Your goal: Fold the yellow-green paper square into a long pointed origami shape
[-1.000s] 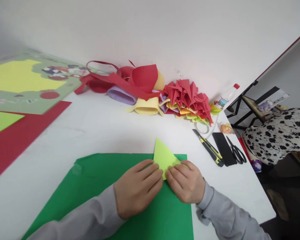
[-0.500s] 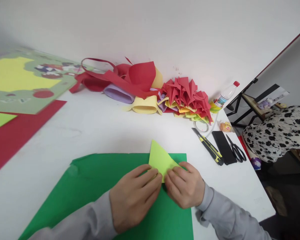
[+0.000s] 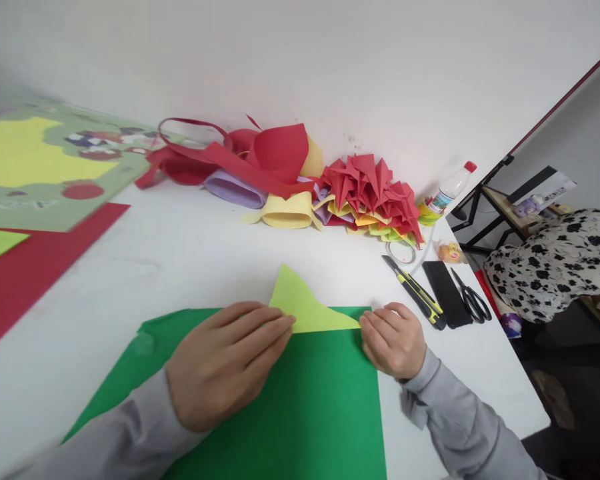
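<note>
A folded light-green paper triangle (image 3: pixel 303 308) lies at the far edge of a large dark-green sheet (image 3: pixel 300 407) on the white table (image 3: pixel 190 260). My left hand (image 3: pixel 225 360) rests flat on the sheet, its fingers stretched out and pressing the triangle's left corner. My right hand (image 3: pixel 393 340) has its fingers curled and pinches the triangle's right tip against the sheet. Grey sleeves cover both forearms.
A pile of folded red, yellow and purple paper shapes (image 3: pixel 365 193) lies by the wall. A yellow-black utility knife (image 3: pixel 415 293), a black case (image 3: pixel 447 287), scissors (image 3: pixel 473 300), a tape roll (image 3: pixel 401 251) and a bottle (image 3: pixel 447 190) are at right. Red card (image 3: pixel 35 267) lies left.
My hands have drawn apart along the triangle's lower edge, the left going left and the right going right. The triangle now lies wider and flatter.
</note>
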`<action>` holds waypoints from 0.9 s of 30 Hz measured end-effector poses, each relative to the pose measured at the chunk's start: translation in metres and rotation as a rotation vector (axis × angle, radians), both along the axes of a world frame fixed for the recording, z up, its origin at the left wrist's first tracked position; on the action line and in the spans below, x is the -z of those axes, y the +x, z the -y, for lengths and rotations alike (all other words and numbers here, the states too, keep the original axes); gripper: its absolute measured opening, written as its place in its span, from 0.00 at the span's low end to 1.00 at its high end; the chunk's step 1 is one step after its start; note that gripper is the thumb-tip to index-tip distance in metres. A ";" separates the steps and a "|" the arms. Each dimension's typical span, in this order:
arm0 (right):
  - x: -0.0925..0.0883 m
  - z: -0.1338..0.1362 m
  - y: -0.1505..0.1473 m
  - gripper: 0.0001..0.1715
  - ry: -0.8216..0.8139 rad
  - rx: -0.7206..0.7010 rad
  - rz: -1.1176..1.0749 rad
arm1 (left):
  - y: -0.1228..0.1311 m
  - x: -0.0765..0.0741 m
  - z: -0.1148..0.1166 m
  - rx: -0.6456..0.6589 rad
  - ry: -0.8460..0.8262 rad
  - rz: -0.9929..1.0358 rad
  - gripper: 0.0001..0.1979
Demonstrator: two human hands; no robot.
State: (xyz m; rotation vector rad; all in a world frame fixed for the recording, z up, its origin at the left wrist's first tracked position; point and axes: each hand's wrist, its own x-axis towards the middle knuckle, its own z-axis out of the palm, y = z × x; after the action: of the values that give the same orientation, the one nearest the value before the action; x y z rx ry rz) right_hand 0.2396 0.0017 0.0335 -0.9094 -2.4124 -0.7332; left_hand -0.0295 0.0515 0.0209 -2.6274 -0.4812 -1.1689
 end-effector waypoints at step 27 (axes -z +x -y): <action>-0.002 0.009 -0.038 0.12 -0.071 -0.073 -0.045 | 0.025 -0.001 0.024 0.094 -0.050 -0.087 0.13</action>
State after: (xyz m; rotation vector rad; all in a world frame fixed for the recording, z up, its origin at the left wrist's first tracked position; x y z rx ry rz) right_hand 0.2011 -0.0071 0.0353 -0.8516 -2.4321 -0.5974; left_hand -0.0047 0.0274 0.0220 -2.7573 -0.3789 -1.0773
